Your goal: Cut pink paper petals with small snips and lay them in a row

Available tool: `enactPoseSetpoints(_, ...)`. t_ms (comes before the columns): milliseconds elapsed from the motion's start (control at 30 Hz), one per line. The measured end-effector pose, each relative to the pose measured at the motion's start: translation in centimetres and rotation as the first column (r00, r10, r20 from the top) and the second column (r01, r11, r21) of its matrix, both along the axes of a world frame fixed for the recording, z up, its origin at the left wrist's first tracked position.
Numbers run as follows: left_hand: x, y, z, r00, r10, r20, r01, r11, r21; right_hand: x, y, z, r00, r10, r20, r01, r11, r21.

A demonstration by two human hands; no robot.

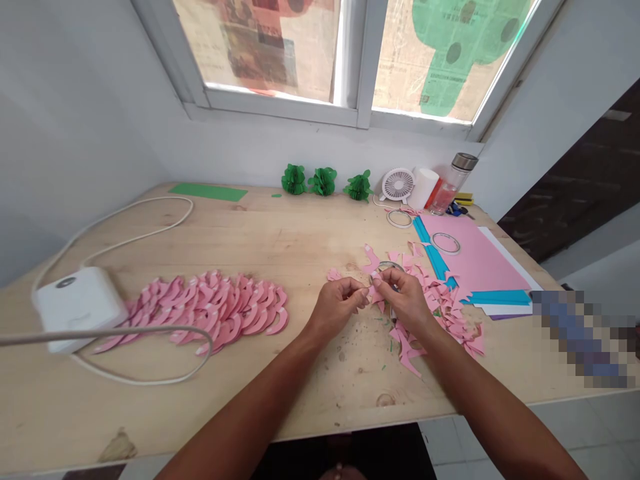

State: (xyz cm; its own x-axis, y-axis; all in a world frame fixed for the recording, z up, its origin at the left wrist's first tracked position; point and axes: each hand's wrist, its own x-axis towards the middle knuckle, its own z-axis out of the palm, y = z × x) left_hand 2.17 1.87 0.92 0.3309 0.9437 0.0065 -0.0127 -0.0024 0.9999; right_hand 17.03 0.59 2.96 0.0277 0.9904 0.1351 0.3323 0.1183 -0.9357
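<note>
Just right of the table's middle, my two hands meet, fingertips nearly touching. My left hand point(342, 300) is closed in a pinch; whatever sits between its fingers is too small to make out. My right hand point(403, 297) also pinches, with something tiny and pale at its fingertips that I cannot name. Partly hidden behind the right hand lies a ring-shaped roll point(391, 265). Pink paper scraps point(445, 300) are scattered under and beside that hand. To the left of my hands, many curved pink paper pieces point(225, 307) overlap in rows on the wooden table point(310, 380).
A white box with cables point(83, 303) stands at the left. Green paper ornaments point(323, 181), a small fan point(398, 185) and a glass bottle point(453, 183) line the back. Pink sheets point(483, 257) over blue ones lie right, with another tape ring point(446, 243) on top.
</note>
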Motion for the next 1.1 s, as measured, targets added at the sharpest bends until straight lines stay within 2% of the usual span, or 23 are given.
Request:
enactPoseSetpoints(100, 0.1, 0.0, -0.1, 1.000, 0.019, 0.024, -0.019, 1.000, -0.011, 0.1, 0.1, 0.0, 0.999, -0.018, 0.047, 0.017, 0.999, 0.031)
enactPoseSetpoints(333, 0.0, 0.3, 0.0, 0.985, 0.161, 0.061, -0.161, 0.987, -0.008, 0.3, 0.1, -0.3, 0.991, -0.017, 0.129, 0.008, 0.997, 0.071)
enactPoseSetpoints(700, 0.1, 0.3, -0.1, 0.968, 0.188, 0.165, -0.187, 0.982, -0.024, 0.3, 0.2, -1.2, 0.949, 0.050, 0.312, -0.104, 0.982, 0.158)
enactPoseSetpoints(867, 0.1, 0.1, 0.3, 0.963, 0.137, 0.232, -0.130, 0.990, -0.045, 0.0, 0.0, -1.0, 0.914, 0.092, 0.395, -0.178, 0.966, 0.186)
enactPoseSetpoints(933, 0.0, 0.2, 0.4, 0.956, 0.154, 0.248, -0.144, 0.988, -0.057, 0.0, -0.1, -0.7, 0.914, 0.109, 0.390, -0.195, 0.963, 0.188)
enactPoseSetpoints(1000, 0.0, 0.2, 0.4, 0.945, 0.191, 0.266, -0.175, 0.981, -0.083, 0.3, -0.1, -0.4, 0.926, 0.089, 0.367, -0.173, 0.964, 0.202)
enactPoseSetpoints(1100, -0.1, 0.4, 0.2, 0.928, 0.223, 0.298, -0.189, 0.972, -0.139, 1.2, 0.2, 0.0, 0.947, -0.023, 0.320, -0.055, 0.971, 0.234)
